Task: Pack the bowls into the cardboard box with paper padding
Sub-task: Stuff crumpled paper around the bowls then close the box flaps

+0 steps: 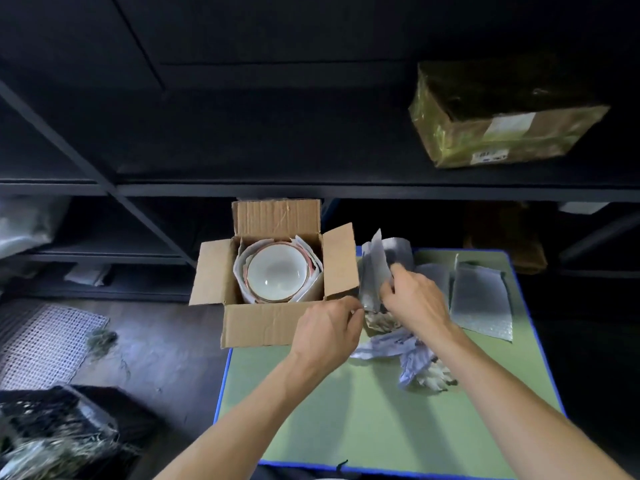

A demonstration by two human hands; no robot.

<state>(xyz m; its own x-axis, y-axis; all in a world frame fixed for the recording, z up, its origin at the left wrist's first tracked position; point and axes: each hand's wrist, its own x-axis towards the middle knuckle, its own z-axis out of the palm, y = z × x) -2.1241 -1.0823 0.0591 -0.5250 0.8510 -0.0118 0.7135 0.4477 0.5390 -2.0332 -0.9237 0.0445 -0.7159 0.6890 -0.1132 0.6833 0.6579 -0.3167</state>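
While crumpled paper [407,355] lies nearest on the green table [346,410], left hand [327,332] and right hand [414,297] both pinch a grey paper sheet [375,268]. At 11 o'clock, a bowl [277,271] sits in paper inside the open cardboard box [263,323]. At 1 o'clock, the shelf parcel [498,116] label is unreadable.

The green tabletop [363,427] with blue edge carries an open cardboard box [258,323] at its far-left corner, crumpled paper [391,348] near the middle, and silver padded sheets [481,299] at far right.
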